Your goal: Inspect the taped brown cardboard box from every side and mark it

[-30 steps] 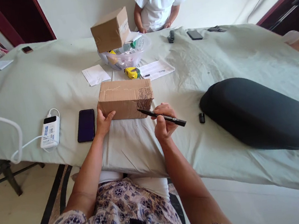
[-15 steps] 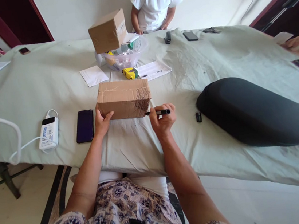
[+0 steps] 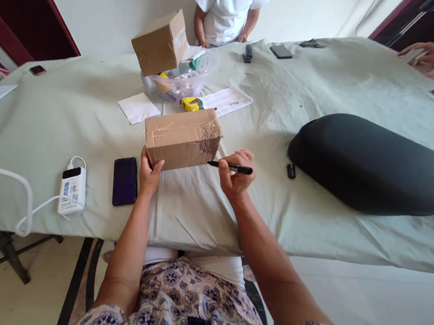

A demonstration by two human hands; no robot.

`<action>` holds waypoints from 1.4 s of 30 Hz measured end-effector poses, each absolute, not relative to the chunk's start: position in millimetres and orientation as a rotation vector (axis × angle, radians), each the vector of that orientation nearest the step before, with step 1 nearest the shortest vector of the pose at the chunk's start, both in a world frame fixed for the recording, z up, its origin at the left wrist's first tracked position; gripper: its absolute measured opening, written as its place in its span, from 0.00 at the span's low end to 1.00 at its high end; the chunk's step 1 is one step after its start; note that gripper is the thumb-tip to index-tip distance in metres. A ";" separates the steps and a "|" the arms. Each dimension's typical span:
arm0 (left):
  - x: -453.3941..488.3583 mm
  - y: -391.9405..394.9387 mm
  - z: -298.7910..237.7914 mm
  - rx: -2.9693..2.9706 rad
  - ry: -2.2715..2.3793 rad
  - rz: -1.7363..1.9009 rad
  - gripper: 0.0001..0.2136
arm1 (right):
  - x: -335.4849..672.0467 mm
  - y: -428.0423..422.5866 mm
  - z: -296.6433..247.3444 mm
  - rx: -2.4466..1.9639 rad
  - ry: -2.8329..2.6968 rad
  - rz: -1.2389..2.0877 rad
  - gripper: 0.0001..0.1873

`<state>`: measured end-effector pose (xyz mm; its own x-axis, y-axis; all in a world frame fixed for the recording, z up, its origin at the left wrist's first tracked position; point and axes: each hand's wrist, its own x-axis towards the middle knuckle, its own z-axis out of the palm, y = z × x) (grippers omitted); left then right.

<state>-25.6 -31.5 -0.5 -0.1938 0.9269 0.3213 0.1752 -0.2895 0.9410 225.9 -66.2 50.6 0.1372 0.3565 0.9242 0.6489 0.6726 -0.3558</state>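
A brown cardboard box (image 3: 179, 154) is in front of me, with dark scribbled lines over its right end. My left hand (image 3: 150, 175) grips its left end, thumb on the near face and the other fingers partly hidden behind the edge. Between the fingers of my right hand (image 3: 238, 174) is a black marker (image 3: 237, 169), uncapped, its tip at the lower right edge of the box; whether it touches the cardboard I cannot tell. The black marker cap (image 3: 290, 171) stands on the green cloth to the right, beside a long black padded seat (image 3: 377, 162).
Left of the box lie a dark phone (image 3: 124, 181) and a white power bank (image 3: 72, 189) with its cable. Behind it are a yellow tape measure (image 3: 190, 104), papers (image 3: 138, 108) and a clear plastic basin (image 3: 187, 87) bearing another carton (image 3: 159, 45). A person in a white shirt (image 3: 234, 5) sits opposite.
The marker has swung so its tip points up and left, and its back end sits lower. The box is lifted or tilted slightly by my left hand; the whole view has shifted a little.
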 end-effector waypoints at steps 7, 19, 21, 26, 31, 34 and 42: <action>-25.0 -31.0 -0.5 1.444 1.324 1.538 0.41 | 251.0 -46.9 39.7 -1.329 -1.146 -0.313 0.17; -31.3 -29.1 -6.4 1.458 1.345 1.532 0.33 | 262.1 -25.7 -14.3 -1.963 -1.551 0.046 0.30; -32.4 -27.6 -7.8 1.417 1.403 1.558 0.29 | 261.6 -28.2 -12.4 -2.007 -1.570 0.058 0.28; -34.0 -26.4 -8.3 1.289 1.538 1.585 0.23 | 259.2 -34.2 -4.5 -2.041 -1.565 0.084 0.27; -29.6 -32.9 -1.7 1.276 1.696 1.652 0.17 | 254.0 -32.4 2.7 -1.800 -1.574 0.090 0.25; -29.1 -41.5 9.6 1.355 1.821 1.750 0.16 | 245.5 -31.3 3.2 -1.671 -1.632 0.169 0.24; -62.9 -69.2 49.2 1.443 2.374 1.407 0.26 | 238.3 -32.0 1.7 -1.583 -1.598 0.177 0.21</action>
